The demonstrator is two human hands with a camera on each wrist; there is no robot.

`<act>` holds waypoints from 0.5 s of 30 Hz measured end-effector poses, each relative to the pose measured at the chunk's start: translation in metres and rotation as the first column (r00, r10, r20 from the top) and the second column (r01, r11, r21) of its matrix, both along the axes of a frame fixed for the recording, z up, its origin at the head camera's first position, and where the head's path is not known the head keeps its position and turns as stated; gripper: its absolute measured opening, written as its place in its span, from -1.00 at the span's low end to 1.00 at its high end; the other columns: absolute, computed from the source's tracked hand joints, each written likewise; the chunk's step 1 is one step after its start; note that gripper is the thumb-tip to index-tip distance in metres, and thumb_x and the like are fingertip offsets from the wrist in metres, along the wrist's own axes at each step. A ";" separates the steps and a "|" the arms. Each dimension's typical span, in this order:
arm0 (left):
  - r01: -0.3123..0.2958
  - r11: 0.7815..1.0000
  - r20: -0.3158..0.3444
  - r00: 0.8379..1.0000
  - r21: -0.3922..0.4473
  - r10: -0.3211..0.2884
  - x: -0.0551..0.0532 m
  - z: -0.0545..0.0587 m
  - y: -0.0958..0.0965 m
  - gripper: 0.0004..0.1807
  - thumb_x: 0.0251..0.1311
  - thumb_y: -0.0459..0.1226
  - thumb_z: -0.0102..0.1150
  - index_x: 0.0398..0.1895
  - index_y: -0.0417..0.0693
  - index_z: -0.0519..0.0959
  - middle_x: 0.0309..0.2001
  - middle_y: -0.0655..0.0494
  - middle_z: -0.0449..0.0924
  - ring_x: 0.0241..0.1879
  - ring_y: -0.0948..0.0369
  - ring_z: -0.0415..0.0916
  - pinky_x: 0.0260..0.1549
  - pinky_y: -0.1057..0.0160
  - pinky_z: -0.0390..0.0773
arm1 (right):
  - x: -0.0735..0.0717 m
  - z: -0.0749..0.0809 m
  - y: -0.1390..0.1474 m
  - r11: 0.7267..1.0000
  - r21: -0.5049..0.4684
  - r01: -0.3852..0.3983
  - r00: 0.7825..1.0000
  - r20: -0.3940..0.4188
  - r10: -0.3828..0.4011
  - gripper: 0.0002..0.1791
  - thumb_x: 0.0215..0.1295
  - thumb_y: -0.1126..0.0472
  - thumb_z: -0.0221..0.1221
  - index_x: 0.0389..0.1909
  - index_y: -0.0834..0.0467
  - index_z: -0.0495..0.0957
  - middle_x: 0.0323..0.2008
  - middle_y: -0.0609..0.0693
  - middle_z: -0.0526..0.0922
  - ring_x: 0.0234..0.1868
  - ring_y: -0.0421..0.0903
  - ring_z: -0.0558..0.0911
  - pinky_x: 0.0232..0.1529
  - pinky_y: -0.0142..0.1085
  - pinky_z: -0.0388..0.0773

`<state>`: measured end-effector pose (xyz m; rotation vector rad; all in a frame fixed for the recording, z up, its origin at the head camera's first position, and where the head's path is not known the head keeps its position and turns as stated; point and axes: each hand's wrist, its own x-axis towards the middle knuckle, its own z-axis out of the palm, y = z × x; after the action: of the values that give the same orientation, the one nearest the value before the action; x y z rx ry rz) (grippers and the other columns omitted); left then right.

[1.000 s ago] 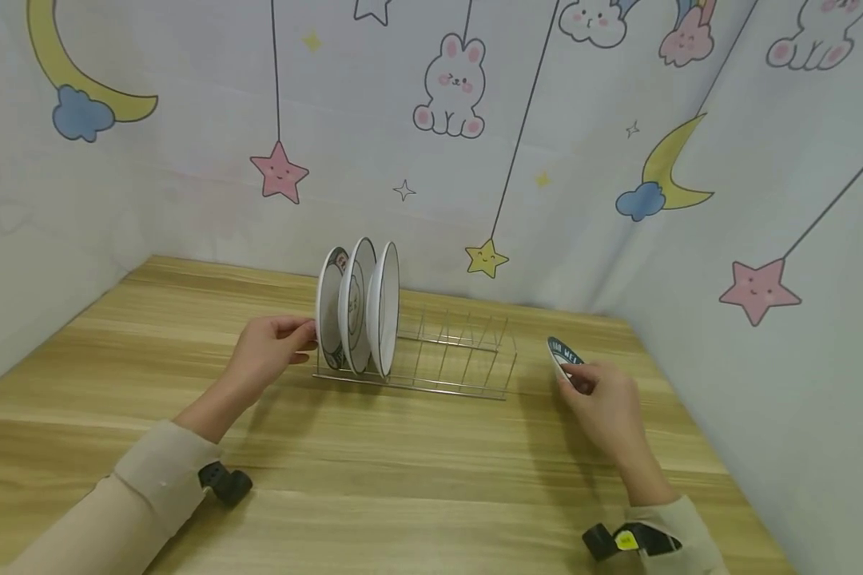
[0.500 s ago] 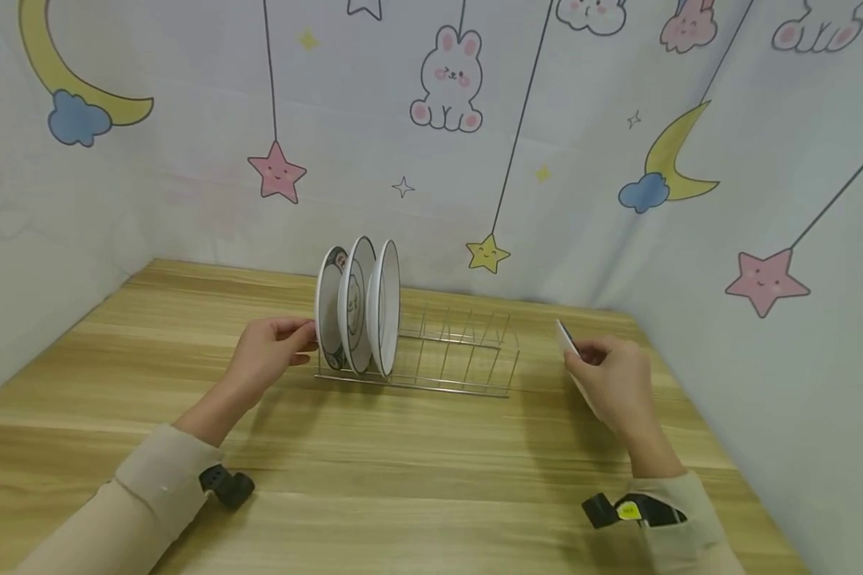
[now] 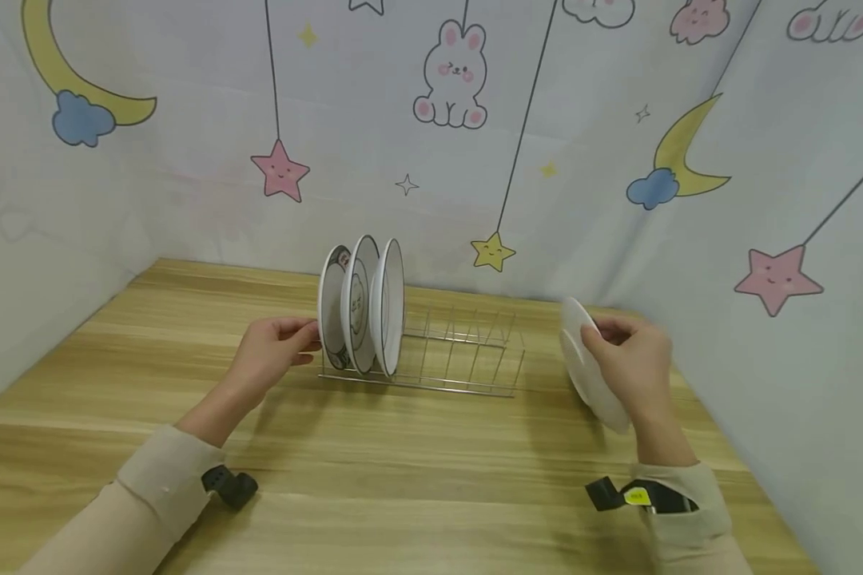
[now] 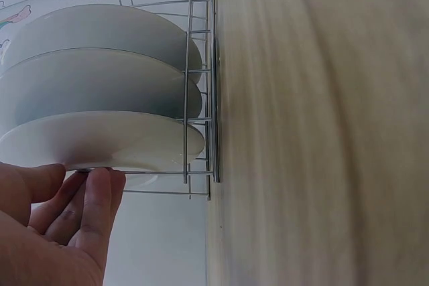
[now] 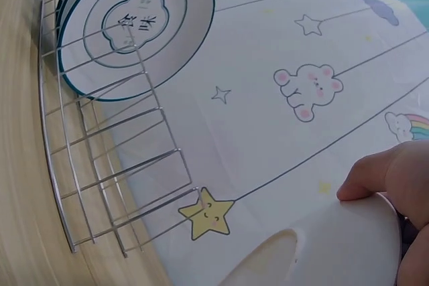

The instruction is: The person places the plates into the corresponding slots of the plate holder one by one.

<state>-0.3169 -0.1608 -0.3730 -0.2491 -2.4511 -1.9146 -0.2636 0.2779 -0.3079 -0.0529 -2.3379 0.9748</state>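
A wire dish rack [image 3: 446, 389] stands on the wooden table, with three plates upright in its left-hand slots. The plate nearest my left hand [image 3: 269, 347] has a dark patterned rim; the middle plate [image 3: 358, 307] carries a drawing, and the third plate [image 3: 391, 307] faces right. My left thumb and fingers pinch the rack's end wire, beside the outermost plate [image 4: 100, 140], as the left wrist view shows. Right of the rack, my right hand [image 3: 636, 363] pinches the rim of another plate [image 3: 588, 369]. It is tilted steeply, its white underside and foot ring facing the rack.
Bare wire slots fill the right half of the rack. Behind and beside the wooden table [image 3: 374, 479] hangs white cloth [image 3: 208, 216] printed with moons, stars and rabbits. Each wrist wears a small dark camera [image 3: 233, 487].
My right hand has lifted the plate and turned it, so its white underside now shows instead of its dark blue printed rim. The left hand stays at the rack's end.
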 end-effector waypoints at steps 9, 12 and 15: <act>0.002 1.000 0.000 1.000 0.014 -0.002 0.003 0.003 0.000 -0.56 0.47 -0.21 0.04 0.19 -0.43 0.49 0.11 -0.30 0.56 -0.09 0.22 0.64 -0.13 0.27 0.67 | 0.004 0.017 -0.007 0.990 -0.117 0.076 0.997 -0.015 -0.078 -0.72 0.17 0.16 0.34 -0.29 0.34 0.72 -0.58 -0.10 0.58 -0.51 -0.27 0.51 -0.55 -0.55 0.48; -0.001 1.000 0.000 1.000 0.011 0.001 0.003 0.003 0.000 -0.56 0.47 -0.22 0.04 0.19 -0.43 0.50 0.10 -0.30 0.57 -0.10 0.21 0.64 -0.14 0.28 0.67 | 0.006 0.022 -0.010 0.984 -0.156 0.089 0.994 -0.044 -0.097 -0.72 0.16 0.15 0.35 -0.28 0.34 0.72 -0.58 -0.13 0.57 -0.51 -0.27 0.52 -0.54 -0.56 0.49; -0.001 1.000 0.002 1.000 0.012 0.001 0.003 0.003 0.000 -0.57 0.47 -0.23 0.04 0.19 -0.43 0.50 0.10 -0.30 0.57 -0.08 0.18 0.64 -0.13 0.27 0.67 | 0.009 0.028 -0.014 0.973 -0.206 0.101 0.991 -0.067 -0.117 -0.71 0.16 0.14 0.36 -0.28 0.32 0.72 -0.57 -0.12 0.58 -0.50 -0.24 0.54 -0.53 -0.54 0.51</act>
<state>-0.3140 -0.1609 -0.3705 -0.2463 -2.4396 -1.9299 -0.2544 0.2642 -0.2802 -0.2179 -2.1338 1.1346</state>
